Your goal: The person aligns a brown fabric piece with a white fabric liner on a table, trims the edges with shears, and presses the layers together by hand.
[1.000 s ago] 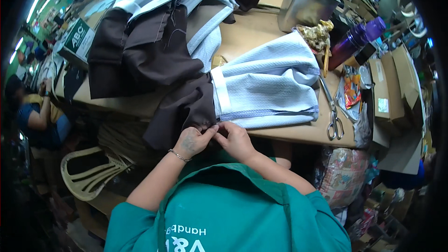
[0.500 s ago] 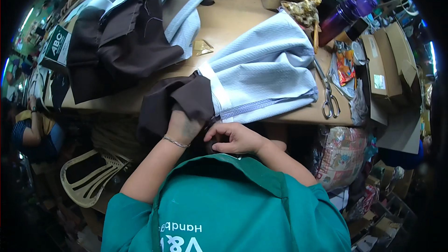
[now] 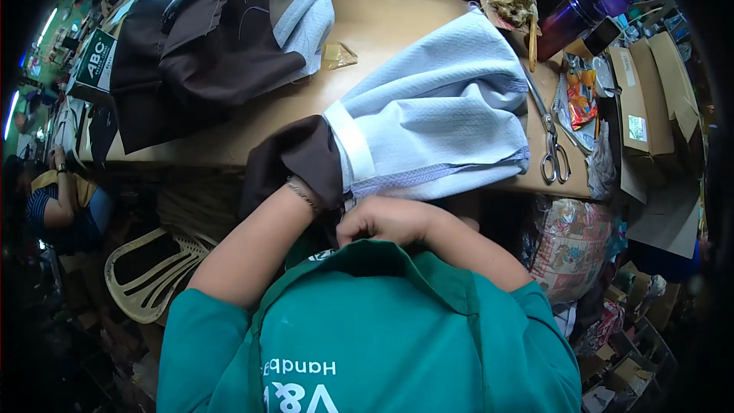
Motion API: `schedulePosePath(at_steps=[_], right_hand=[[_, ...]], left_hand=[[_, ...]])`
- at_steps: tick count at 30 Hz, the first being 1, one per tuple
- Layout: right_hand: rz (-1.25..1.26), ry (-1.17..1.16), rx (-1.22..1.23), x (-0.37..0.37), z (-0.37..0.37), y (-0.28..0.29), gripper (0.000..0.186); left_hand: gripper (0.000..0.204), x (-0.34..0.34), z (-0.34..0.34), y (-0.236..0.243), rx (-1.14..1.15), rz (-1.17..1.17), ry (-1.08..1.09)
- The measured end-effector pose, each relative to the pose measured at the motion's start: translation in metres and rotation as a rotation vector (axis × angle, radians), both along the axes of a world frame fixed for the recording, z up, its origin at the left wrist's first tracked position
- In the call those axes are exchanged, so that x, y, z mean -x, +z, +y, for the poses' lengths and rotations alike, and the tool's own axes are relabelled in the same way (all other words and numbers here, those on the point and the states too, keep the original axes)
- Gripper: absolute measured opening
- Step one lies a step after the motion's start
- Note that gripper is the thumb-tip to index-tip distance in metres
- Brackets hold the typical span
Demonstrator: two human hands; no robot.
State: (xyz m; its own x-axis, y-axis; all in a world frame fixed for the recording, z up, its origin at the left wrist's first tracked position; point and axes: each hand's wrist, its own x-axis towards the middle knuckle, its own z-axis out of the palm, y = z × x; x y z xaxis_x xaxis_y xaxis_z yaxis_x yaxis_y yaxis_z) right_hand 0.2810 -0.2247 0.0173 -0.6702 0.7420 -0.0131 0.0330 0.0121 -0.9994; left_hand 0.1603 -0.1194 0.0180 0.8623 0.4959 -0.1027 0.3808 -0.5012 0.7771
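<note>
A pale blue textured fabric piece (image 3: pixel 451 115) with a white band (image 3: pixel 348 141) lies across the table's front edge. Dark brown cloth (image 3: pixel 306 154) spreads from the band's left side and hangs over the edge. My left forearm (image 3: pixel 260 241), with a bracelet at the wrist, reaches under the brown cloth, which hides my left hand. Just below the white band, close to my body, my right hand (image 3: pixel 382 218) is closed with its fingers curled in. Whatever it may be gripping is hidden from this view.
More brown cloth (image 3: pixel 206 61) and pale blue fabric lie on the table's left. Scissors (image 3: pixel 552 149) rest at the right, near a purple bottle (image 3: pixel 569 19) and an open cardboard box (image 3: pixel 646 99). A plastic chair (image 3: pixel 157 275) stands lower left; another person (image 3: pixel 65 199) is beyond it.
My left hand has slid further under the brown cloth, up to the bracelet. My right hand's fingers have curled in more tightly. The view has shifted slightly.
</note>
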Motion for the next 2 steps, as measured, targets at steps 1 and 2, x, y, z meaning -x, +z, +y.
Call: schedulePosePath(at_steps=[1,2], right_hand=[[0.008,0.019,0.046,-0.004,-0.001,-0.005,0.011],[0.017,0.033,0.093,-0.007,-0.002,-0.013,0.011]], left_hand=[[0.060,-0.005,0.000,-0.028,0.187,-0.089,0.098],[0.060,0.027,-0.045,-0.035,0.192,-0.083,0.077]])
